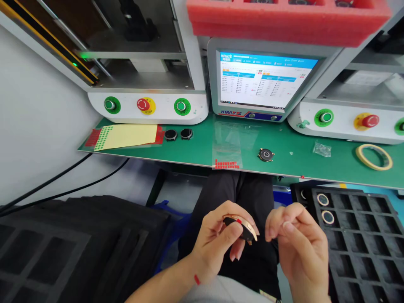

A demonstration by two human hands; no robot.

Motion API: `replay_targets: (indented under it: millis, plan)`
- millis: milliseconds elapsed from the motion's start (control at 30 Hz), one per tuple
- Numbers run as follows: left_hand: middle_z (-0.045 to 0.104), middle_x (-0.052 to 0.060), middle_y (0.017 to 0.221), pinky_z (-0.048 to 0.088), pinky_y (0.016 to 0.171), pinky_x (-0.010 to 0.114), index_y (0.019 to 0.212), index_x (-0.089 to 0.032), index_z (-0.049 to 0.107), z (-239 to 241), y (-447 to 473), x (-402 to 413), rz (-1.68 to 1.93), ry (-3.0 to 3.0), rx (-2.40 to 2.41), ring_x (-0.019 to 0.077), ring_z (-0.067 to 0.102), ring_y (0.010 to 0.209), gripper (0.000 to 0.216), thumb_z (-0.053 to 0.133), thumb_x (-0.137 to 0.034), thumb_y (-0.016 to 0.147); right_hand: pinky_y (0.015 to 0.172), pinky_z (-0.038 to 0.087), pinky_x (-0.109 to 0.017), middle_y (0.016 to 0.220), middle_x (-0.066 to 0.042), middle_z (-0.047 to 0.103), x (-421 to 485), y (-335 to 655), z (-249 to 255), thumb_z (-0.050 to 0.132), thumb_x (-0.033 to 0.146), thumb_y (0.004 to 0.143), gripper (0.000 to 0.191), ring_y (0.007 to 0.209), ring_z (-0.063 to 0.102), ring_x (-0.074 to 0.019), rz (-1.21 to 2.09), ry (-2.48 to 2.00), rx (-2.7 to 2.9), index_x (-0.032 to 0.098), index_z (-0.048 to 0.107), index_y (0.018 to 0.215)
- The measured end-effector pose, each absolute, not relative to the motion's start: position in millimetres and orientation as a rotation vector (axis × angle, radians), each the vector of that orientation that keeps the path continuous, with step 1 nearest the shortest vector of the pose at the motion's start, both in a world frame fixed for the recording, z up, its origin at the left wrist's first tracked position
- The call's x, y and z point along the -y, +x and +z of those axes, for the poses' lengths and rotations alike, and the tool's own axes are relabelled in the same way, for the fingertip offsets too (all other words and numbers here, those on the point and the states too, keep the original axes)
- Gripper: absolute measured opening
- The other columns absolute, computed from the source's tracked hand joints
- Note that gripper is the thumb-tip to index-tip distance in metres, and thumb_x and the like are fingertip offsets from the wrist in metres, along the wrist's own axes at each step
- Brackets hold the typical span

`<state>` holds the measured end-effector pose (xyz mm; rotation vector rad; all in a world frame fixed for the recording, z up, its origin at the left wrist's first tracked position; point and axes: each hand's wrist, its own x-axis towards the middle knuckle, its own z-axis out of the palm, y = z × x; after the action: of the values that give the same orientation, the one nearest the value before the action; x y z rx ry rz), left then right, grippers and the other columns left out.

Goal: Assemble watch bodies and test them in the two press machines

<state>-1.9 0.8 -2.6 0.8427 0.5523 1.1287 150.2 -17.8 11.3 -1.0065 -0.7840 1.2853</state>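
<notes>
My left hand (217, 235) is wrapped round a gold-rimmed watch case (249, 227) with a dark face, tilted above my lap. A small red sticker (239, 221) shows on the rim beside the thumb. Just to the right, apart from the case, my right hand (299, 240) is closed with thumb and index finger pinched together. Whatever lies between those fingertips, if anything, is too small to make out. A red strip (197, 279) sticks to my left wrist.
On the green bench (195, 155) lie two dark watch cases (171, 135), a gold-edged one (266, 154), a clear sheet with red stickers (227, 164), a yellow sheet (129, 136) and a tape roll (374, 157). A black compartment tray (362, 240) stands right, foam trays (63, 240) left.
</notes>
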Motion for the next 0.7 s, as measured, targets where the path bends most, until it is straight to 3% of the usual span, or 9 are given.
replay_targets:
  millis: [167, 300, 400, 533, 700]
  plan:
    - [0.063, 0.005, 0.079, 0.037, 0.038, 0.014, 0.094, -0.014, 0.062, 4, 0, -1, 1.098, 0.898, -0.716, 0.0043, 0.048, 0.045, 0.028, 0.055, -0.041, 0.094, 0.083, 0.053, -0.032, 0.102, -0.007, 0.068, 27, 132, 8, 0.063, 0.021, 0.09, 0.004, 0.098, 0.064, -0.0205, 1.169, -1.046, 0.897, 0.024, 0.063, 0.092]
    - [0.064, 0.004, 0.082, 0.037, 0.039, 0.014, 0.095, -0.015, 0.063, 4, 3, -1, 1.155, 0.954, -0.724, 0.0044, 0.046, 0.046, 0.024, 0.052, -0.037, 0.096, 0.093, 0.051, -0.036, 0.125, -0.008, 0.062, 32, 118, 10, 0.063, 0.027, 0.091, 0.012, 0.11, 0.062, -0.0232, 1.275, -1.073, 0.801, 0.026, 0.063, 0.103]
    - [0.065, 0.004, 0.081, 0.044, 0.045, 0.016, 0.099, -0.017, 0.064, 2, 5, 0, 1.259, 1.155, -0.737, 0.0076, 0.054, 0.054, 0.019, 0.051, -0.031, 0.097, 0.092, 0.053, -0.034, 0.13, -0.008, 0.061, 31, 114, 12, 0.062, 0.029, 0.092, 0.022, 0.113, 0.062, -0.0223, 1.36, -1.015, 0.82, 0.03, 0.061, 0.114]
    - [0.067, 0.006, 0.092, 0.055, 0.073, 0.023, 0.108, -0.018, 0.061, 2, 3, -1, 1.381, 1.547, -0.778, 0.0149, 0.066, 0.081, 0.019, 0.048, -0.025, 0.097, 0.094, 0.053, -0.032, 0.131, -0.007, 0.061, 28, 112, 13, 0.058, 0.027, 0.094, 0.027, 0.114, 0.062, -0.0211, 1.441, -0.926, 0.88, 0.031, 0.061, 0.12]
    - [0.069, 0.008, 0.094, 0.056, 0.075, 0.025, 0.119, -0.018, 0.054, 7, 0, -2, 1.333, 1.76, -0.804, 0.0166, 0.068, 0.085, 0.025, 0.041, -0.025, 0.099, 0.092, 0.054, -0.038, 0.124, -0.008, 0.063, 26, 109, 15, 0.057, 0.03, 0.093, 0.02, 0.117, 0.06, -0.0247, 1.463, -0.882, 0.803, 0.029, 0.063, 0.112]
